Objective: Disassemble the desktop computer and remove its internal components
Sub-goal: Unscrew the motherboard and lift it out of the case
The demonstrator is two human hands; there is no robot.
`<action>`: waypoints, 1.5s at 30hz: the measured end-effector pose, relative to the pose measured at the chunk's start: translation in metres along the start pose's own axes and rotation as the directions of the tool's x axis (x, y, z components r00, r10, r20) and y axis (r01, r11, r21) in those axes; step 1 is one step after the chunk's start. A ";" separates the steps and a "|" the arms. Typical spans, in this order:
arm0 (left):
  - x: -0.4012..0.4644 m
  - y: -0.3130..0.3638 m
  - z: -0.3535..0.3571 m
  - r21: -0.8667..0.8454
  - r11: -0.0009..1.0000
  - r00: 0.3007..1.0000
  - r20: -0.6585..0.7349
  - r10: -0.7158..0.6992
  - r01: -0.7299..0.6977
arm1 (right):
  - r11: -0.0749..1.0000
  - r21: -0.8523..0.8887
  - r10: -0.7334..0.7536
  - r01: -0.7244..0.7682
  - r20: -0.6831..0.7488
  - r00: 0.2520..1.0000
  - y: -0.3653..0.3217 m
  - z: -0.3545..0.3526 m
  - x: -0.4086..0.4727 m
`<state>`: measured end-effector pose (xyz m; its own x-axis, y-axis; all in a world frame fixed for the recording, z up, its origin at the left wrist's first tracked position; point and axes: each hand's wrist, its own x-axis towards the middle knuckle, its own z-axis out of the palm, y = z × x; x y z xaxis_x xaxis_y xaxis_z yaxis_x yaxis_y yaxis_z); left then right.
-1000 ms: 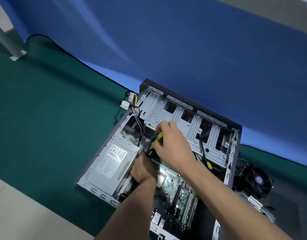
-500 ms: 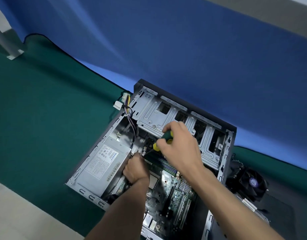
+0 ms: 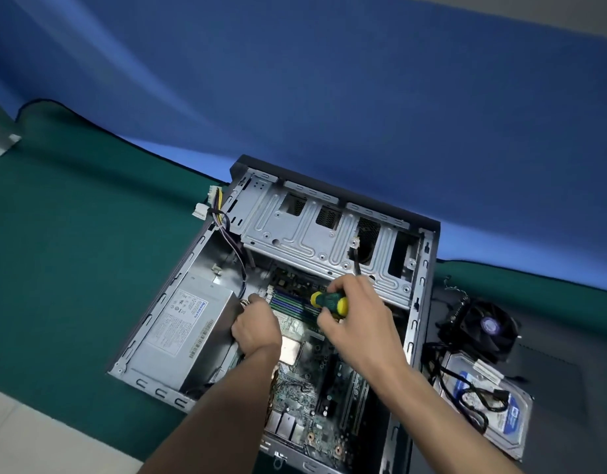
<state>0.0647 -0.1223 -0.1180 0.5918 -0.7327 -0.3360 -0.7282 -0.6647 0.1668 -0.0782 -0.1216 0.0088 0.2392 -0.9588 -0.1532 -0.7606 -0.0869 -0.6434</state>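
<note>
1. PC case [image 3: 428, 268] lay open on green surface [image 3: 72, 268].
2. R hand [image 3: 360, 323], above motherboard [image 3: 305, 388] in case, gripped screwdriver [image 3: 329, 302].
3. L hand [image 3: 257, 330] sat by PSU [image 3: 182, 330] in case, fingers curled; contents of grip: can't tell.
4. Fan [image 3: 483, 330] + hard drive [image 3: 493, 405] lay just right of case.

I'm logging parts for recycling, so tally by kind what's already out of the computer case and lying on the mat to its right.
Cooling fan: 1
Hard drive: 1
Loose black cable: 1
Total: 3
</note>
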 end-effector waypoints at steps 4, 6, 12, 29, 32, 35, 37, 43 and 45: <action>0.004 -0.002 0.000 0.113 0.989 0.995 0.041 0.089 -0.093 | 1.000 -0.011 0.023 -0.023 0.021 1.000 0.006 0.001 -0.008; 0.007 -0.002 -0.002 0.183 0.967 0.983 0.078 0.164 -0.176 | 0.998 -0.053 0.033 -0.031 0.047 0.998 0.007 0.001 -0.010; 0.020 0.012 -0.016 0.315 0.905 0.948 0.232 0.219 -0.286 | 0.988 -0.128 0.099 -0.084 0.117 0.988 0.006 0.016 -0.019; 0.009 0.001 -0.017 0.259 0.910 0.941 0.185 0.283 -0.325 | 0.921 0.068 0.366 -0.384 0.185 0.912 0.027 0.057 -0.039; 0.011 0.007 -0.021 0.317 0.887 0.937 0.204 0.283 -0.337 | 0.915 0.063 0.385 -0.400 0.169 0.907 0.028 0.058 -0.037; 0.014 0.012 -0.024 0.352 0.873 0.936 0.222 0.272 -0.338 | 0.915 0.046 0.390 -0.402 0.160 0.907 0.028 0.059 -0.038; 0.013 0.013 -0.026 0.382 0.852 0.929 0.238 0.283 -0.358 | 0.919 0.027 0.386 -0.394 0.157 0.909 0.028 0.060 -0.039; 0.012 0.011 -0.028 0.407 0.831 0.916 0.287 0.279 -0.380 | 0.921 -0.061 0.389 -0.384 0.139 0.911 0.029 0.062 -0.040; 0.011 0.011 -0.031 0.375 0.850 0.919 0.282 0.276 -0.371 | 0.902 -0.160 0.423 -0.400 0.151 0.893 0.029 0.062 -0.040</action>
<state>0.0743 -0.1418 -0.0910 0.2452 -0.8157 -0.5239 -0.9677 -0.2385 -0.0816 -0.0727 -0.0693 -0.0498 -0.0169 -0.8526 -0.5223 -0.8788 0.2618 -0.3990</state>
